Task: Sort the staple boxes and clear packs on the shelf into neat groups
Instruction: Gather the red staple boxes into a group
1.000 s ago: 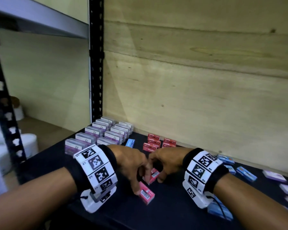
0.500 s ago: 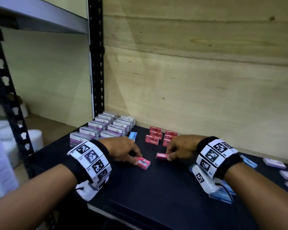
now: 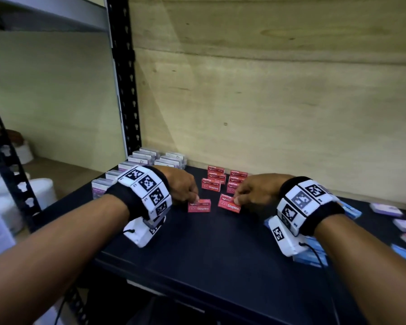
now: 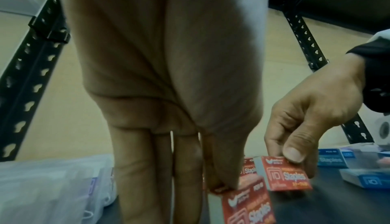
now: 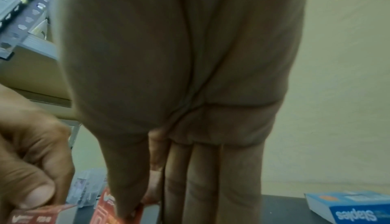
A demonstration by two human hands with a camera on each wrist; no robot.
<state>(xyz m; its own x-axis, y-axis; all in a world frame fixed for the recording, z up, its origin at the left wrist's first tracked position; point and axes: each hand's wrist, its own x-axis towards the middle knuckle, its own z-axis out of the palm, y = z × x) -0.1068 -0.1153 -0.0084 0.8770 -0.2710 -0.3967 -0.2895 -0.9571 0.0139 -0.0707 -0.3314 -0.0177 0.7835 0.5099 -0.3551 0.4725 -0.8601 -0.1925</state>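
My left hand (image 3: 194, 197) pinches a red staple box (image 3: 199, 205) by its far edge, thumb and fingers curled on it (image 4: 249, 207). My right hand (image 3: 237, 200) pinches a second red staple box (image 3: 229, 204), its thumb on top (image 4: 287, 174). Both boxes sit label up, side by side, low over the black shelf (image 3: 209, 249). Whether they touch the shelf I cannot tell. Just behind them stands a group of red staple boxes (image 3: 217, 179) in two short rows. Rows of clear packs (image 3: 148, 160) stand at the back left.
Blue staple boxes (image 3: 311, 253) lie under my right wrist, with another (image 3: 352, 209) beyond it. Loose purple and pink packs (image 3: 384, 209) are scattered at far right. A black upright post (image 3: 124, 90) stands at left and a wooden back wall (image 3: 267, 102) behind.
My hands have separated and moved away from the front edge toward the red group, each carrying a red box. The boxes have turned label up.
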